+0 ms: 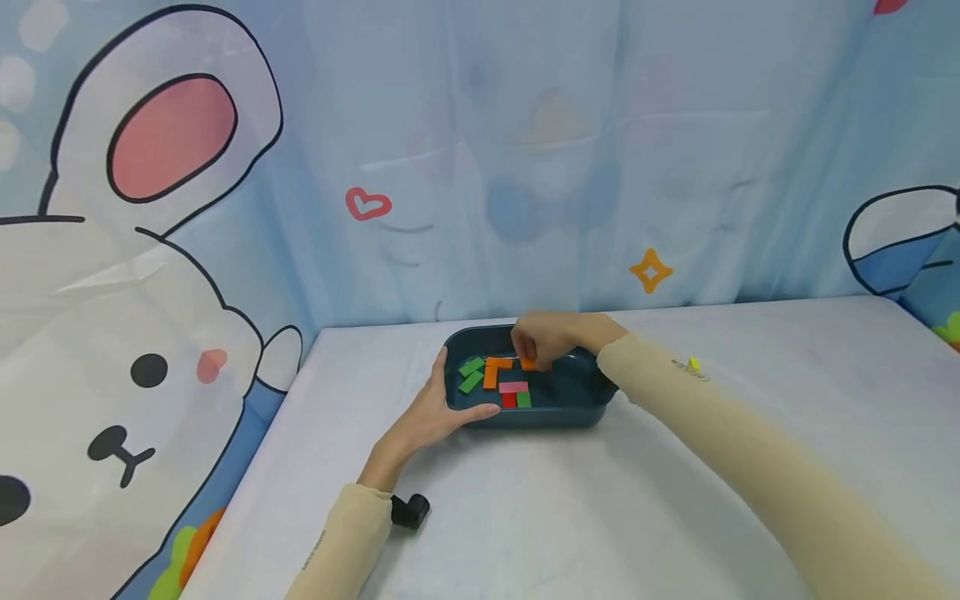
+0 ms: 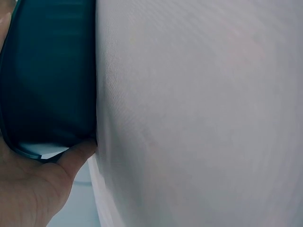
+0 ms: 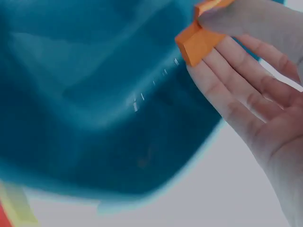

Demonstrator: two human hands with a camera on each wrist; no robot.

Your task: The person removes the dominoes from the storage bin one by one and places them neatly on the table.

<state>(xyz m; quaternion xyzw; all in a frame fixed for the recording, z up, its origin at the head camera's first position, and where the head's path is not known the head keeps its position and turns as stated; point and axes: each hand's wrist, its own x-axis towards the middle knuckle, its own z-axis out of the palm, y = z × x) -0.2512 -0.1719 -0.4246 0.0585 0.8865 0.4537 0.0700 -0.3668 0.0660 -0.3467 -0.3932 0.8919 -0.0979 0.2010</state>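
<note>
A dark teal plastic tray (image 1: 540, 418) stands on the white cloth. My left hand (image 1: 429, 410) grips its near left corner, thumb along the front wall and fingers up the left side; the left wrist view shows the hand (image 2: 40, 187) against the tray wall (image 2: 52, 80). Over the tray, my right hand (image 1: 551, 335) pinches an orange block (image 3: 196, 46) between thumb and fingers. To the left of it in the tray lie orange blocks (image 1: 491, 375), green blocks (image 1: 471, 382), a pink block (image 1: 513, 387), a red block (image 1: 508, 401) and another green block (image 1: 523, 400).
A small yellow block (image 1: 693, 364) lies on the white cloth (image 1: 570, 517) right of the tray, beyond my right sleeve (image 1: 720, 417). A black device (image 1: 410, 511) sits by my left wrist. Behind the table hangs a printed blue curtain (image 1: 480, 167).
</note>
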